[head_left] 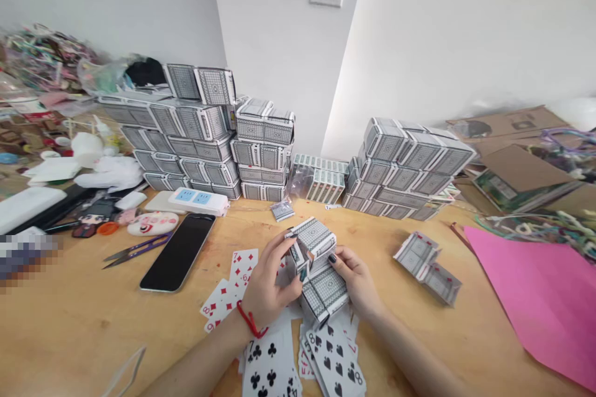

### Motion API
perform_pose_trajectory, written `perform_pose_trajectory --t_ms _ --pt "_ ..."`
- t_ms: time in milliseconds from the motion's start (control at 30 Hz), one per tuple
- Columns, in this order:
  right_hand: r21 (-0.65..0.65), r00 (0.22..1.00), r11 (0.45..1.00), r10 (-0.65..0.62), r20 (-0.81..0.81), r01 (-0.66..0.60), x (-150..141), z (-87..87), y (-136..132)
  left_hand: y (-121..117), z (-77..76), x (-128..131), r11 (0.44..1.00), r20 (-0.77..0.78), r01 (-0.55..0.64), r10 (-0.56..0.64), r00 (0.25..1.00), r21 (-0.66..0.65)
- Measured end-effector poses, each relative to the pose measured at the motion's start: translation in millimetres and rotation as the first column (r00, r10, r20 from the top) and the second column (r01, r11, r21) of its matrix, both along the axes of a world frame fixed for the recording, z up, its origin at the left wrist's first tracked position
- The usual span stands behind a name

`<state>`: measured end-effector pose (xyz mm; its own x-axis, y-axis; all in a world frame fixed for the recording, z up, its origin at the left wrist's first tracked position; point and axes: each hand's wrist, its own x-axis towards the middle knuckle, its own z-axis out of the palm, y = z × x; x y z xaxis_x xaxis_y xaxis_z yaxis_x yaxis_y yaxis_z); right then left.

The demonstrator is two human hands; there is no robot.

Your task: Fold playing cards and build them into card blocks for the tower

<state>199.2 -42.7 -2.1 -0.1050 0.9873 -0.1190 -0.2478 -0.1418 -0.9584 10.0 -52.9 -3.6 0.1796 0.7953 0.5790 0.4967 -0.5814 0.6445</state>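
Note:
Both my hands hold a small block built from folded playing cards (317, 267), grey patterned backs outward, just above the wooden table (84, 322). My left hand (270, 285), with a red string on its wrist, has its fingers curled round the block's left side. On the right side, my right hand (356, 279) pinches the block with dark-painted nails. Loose face-up cards (233, 288) lie under and around my hands: red sevens and nines to the left, black clubs and spades (335, 356) near the front edge.
Stacks of finished card blocks stand at the back left (195, 130) and back right (405, 167). Two folded card pieces (428, 267) lie to the right. A phone (179, 251), scissors (137, 249) and a power strip (198, 200) lie left; pink paper (540, 304) right.

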Motion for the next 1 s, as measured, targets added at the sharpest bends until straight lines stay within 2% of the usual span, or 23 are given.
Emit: perform_pose_trajectory --t_ms 600,1000 --pt "-0.005 0.999 1.000 0.017 -0.032 -0.017 3.6 -5.3 0.9 0.4 0.2 -1.7 0.997 -0.007 0.060 -0.060 0.998 -0.042" --pt "0.002 0.999 1.000 0.006 0.041 -0.006 6.3 -3.0 2.0 -0.5 -0.1 -2.9 0.994 0.006 0.090 -0.090 0.996 -0.064"
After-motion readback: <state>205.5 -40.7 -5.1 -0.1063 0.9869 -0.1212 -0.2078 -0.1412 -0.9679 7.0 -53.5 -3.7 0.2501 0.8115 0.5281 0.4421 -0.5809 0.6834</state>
